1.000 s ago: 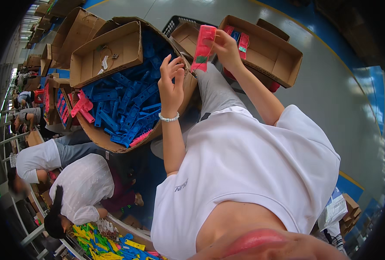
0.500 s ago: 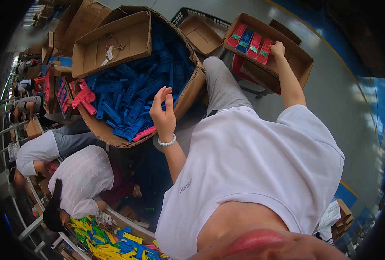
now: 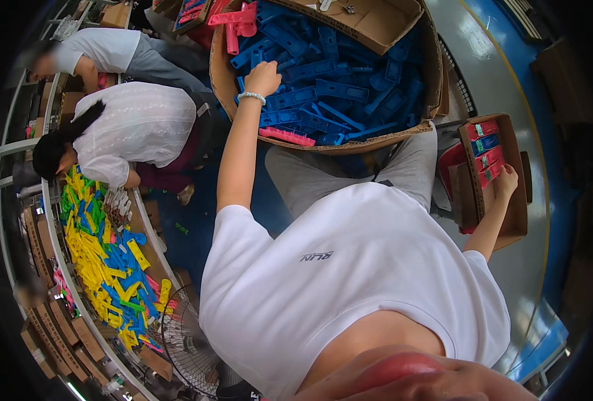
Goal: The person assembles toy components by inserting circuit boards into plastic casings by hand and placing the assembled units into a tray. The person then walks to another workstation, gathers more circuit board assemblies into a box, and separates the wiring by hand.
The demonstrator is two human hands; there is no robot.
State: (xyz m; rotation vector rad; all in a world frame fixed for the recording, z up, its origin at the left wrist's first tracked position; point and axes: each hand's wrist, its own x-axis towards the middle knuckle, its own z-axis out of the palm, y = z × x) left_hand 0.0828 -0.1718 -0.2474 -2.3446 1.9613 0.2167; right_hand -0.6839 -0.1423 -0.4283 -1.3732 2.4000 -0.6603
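My left hand (image 3: 263,77), with a bead bracelet at the wrist, reaches into a big round cardboard bin (image 3: 220,73) heaped with blue plastic parts (image 3: 336,87). Its fingers curl down over one blue part at the pile's left side. A few pink parts (image 3: 286,136) lie along the near rim. My right hand (image 3: 507,180) rests at the near end of a small cardboard box (image 3: 517,214) on my right. That box holds a row of red and blue flat packs (image 3: 487,150). The fingertips touch the nearest red pack.
Two other people in white tops (image 3: 143,127) sit at the left beside a curved bench (image 3: 103,247) covered with yellow, blue and green plastic pieces. A fan (image 3: 189,347) stands below. An open brown carton (image 3: 376,20) lies on top of the big bin. The grey floor is at the right.
My left hand has gone from raised and open down into the blue parts. My right hand put the red packs into the small box and stays there. The view has swung.
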